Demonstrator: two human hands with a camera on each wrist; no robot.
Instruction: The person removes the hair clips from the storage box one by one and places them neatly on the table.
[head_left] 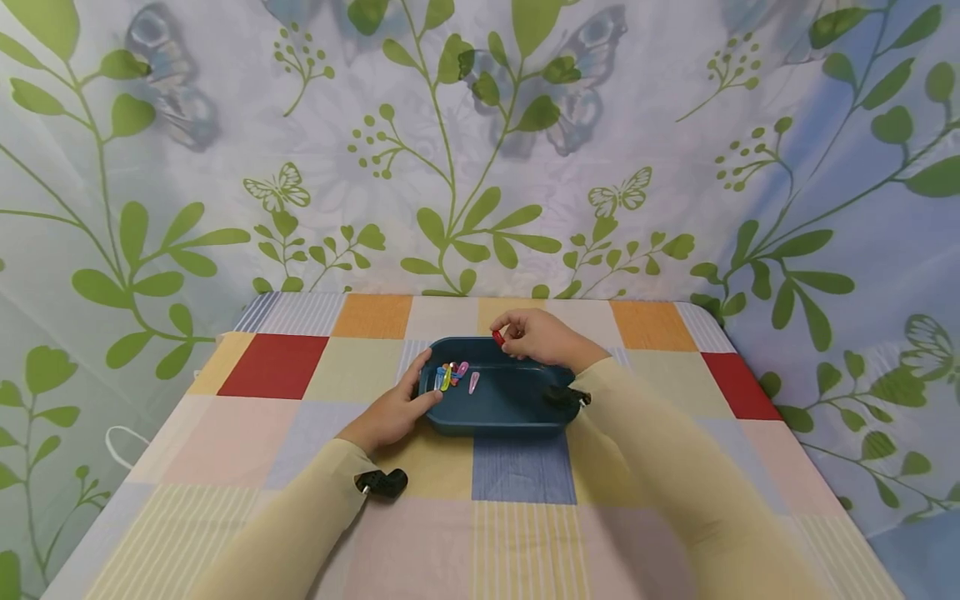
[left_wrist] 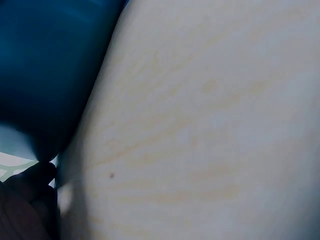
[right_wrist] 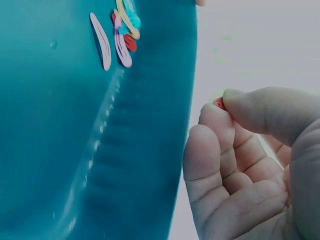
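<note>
A dark blue tray [head_left: 517,430] sits on the table with several colourful snap hair clips [head_left: 447,377] bunched at its left end. A pink hair clip [right_wrist: 101,41] lies slightly apart from that bunch. My left hand [head_left: 390,417] grips the tray's left end, the thumb over the rim and the fingers along the outer wall. Above the tray's far rim, my right hand [head_left: 542,337] pinches a red hair clip [head_left: 498,337] between thumb and index finger. Only a small red end [right_wrist: 218,103] of that clip shows in the right wrist view.
A patchwork-patterned cloth [head_left: 375,542] covers the table. Behind it hangs a curtain [head_left: 480,167] printed with leaves and butterflies. A white cable loop [head_left: 120,442] hangs at the table's left edge. Black wrist cameras [head_left: 382,483] are on both sleeves.
</note>
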